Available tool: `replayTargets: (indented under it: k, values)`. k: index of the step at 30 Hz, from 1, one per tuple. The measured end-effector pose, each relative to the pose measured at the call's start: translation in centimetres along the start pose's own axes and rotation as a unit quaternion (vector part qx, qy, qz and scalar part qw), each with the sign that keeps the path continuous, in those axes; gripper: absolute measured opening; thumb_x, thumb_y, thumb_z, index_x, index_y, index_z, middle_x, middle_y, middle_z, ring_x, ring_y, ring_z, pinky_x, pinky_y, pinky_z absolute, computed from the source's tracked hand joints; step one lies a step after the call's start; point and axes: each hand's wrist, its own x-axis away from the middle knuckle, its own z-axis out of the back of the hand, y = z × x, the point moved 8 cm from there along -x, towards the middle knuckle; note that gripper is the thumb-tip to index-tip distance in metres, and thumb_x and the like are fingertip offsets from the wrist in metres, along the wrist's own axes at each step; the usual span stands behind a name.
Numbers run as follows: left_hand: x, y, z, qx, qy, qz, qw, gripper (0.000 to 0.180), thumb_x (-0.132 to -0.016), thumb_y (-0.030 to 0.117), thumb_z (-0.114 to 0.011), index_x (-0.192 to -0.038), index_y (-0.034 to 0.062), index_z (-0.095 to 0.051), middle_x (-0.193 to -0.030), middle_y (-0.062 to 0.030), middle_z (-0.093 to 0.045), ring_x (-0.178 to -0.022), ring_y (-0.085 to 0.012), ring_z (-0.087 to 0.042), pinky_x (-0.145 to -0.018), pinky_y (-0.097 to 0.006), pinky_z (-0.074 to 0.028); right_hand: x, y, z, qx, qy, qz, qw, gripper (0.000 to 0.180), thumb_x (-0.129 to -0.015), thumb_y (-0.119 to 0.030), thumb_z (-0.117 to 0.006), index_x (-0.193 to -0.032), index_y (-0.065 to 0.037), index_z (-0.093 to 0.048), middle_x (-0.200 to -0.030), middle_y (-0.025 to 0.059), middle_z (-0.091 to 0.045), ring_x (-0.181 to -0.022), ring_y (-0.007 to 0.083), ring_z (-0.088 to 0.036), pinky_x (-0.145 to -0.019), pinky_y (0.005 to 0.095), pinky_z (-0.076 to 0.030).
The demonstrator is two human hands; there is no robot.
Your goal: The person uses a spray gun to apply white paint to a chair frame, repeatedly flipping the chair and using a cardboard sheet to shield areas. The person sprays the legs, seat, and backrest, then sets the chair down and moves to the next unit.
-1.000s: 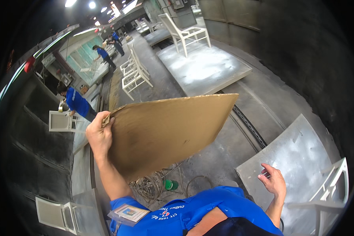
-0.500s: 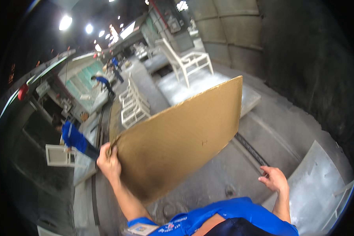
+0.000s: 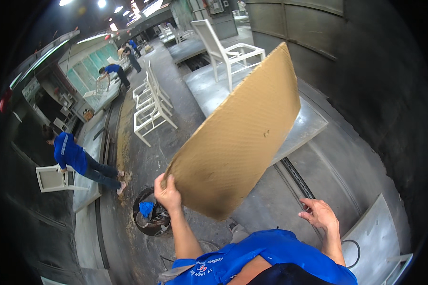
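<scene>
The cardboard sheet (image 3: 238,137) I am gripping with my left hand (image 3: 168,192) is covering part of the grey platform (image 3: 309,126) beyond it and the lower legs of the white chair (image 3: 226,47) standing there, and my own fingers behind the sheet's edge are staying out of sight. Just below and left of that hand, the round bin (image 3: 147,218) is showing something blue that I am unable to make out. Beyond my open right hand (image 3: 321,216), a white frame (image 3: 394,268) is running off the picture's dark rim.

left grip (image 3: 167,192) raised, clenched, right grip (image 3: 321,214) spread
</scene>
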Motion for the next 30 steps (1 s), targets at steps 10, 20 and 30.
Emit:
replayTargets:
  k: [10, 20, 30]
  values:
    - [-5.0, -14.5, -13.4, 0.072, -0.082, 0.188, 0.976, 0.013, -0.089, 0.007, -0.078, -0.101, 0.0043, -0.074, -0.084, -0.0068, -0.076, -0.077, -0.0148, -0.07, -0.074, -0.031, -0.055, -14.1, -10.8, -1.7, -0.019, 0.006, 0.06, 0.998, 0.058, -0.087, -0.026, -0.08, -0.135, -0.001, -0.061, -0.108, 0.0183, -0.073, -0.097, 0.0327, -0.072, -0.087, 0.0437, -0.057]
    - [-11.6, -22.4, -27.8, 0.043, -0.153, 0.19, 0.969, 0.02, -0.088, 0.011, -0.078, -0.106, 0.0043, -0.072, -0.093, -0.0109, -0.077, -0.084, -0.0217, -0.072, -0.08, -0.037, -0.055, -22.7, -9.4, -1.1, -0.021, 0.046, -0.078, 0.996, 0.057, -0.088, -0.029, -0.079, -0.138, -0.007, -0.061, -0.109, 0.016, -0.074, -0.096, 0.032, -0.072, -0.086, 0.0444, -0.056]
    - [-14.8, -40.3, -42.2, 0.039, -0.31, 0.286, 0.906, 0.025, -0.093, 0.002, -0.07, -0.118, 0.0009, -0.07, -0.103, -0.0054, -0.074, -0.091, -0.0169, -0.065, -0.085, -0.034, -0.052, -27.8, -7.7, 2.2, -0.055, 0.136, -0.148, 0.978, 0.056, -0.085, -0.023, -0.081, -0.135, -0.005, -0.062, -0.108, 0.0169, -0.073, -0.097, 0.0345, -0.071, -0.085, 0.0444, -0.056]
